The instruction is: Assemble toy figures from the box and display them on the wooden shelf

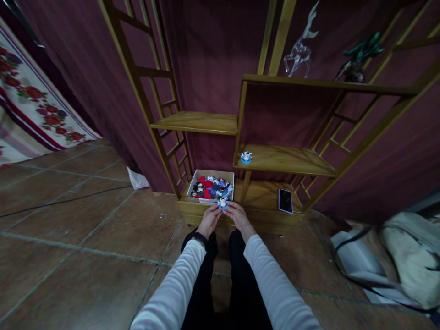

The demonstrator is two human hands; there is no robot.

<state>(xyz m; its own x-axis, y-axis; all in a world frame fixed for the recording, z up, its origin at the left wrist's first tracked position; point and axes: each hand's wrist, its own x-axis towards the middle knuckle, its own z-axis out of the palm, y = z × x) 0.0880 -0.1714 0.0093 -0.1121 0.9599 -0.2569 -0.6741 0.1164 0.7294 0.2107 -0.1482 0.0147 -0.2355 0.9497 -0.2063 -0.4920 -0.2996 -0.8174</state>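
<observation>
At the far left a flowered cloth (37, 103) hangs down to the tiled floor (79, 247), and a dark cable (62, 200) runs across the tiles toward the wooden shelf unit (201, 123). On the unit's bottom board sits a shallow box (210, 186), heaped with small red, blue and dark figurines. Just in front of it the left hand (209, 220) and the right hand (238, 217) meet over one small blue figurine (222, 202), the fingers of both closed on it from either side, right at the box's near edge. To the right and one shelf up, a single blue figurine (246, 157) stands alone on the middle shelf (292, 161). Judging by that, one piece has been set out, one is in hand, and nearly the whole box is left. Further right a phone (285, 200) lies flat on the bottom board; above stand a glass deer (300, 48) and a green ornament (359, 57), and a pale bag (409, 256) lies on the floor.
</observation>
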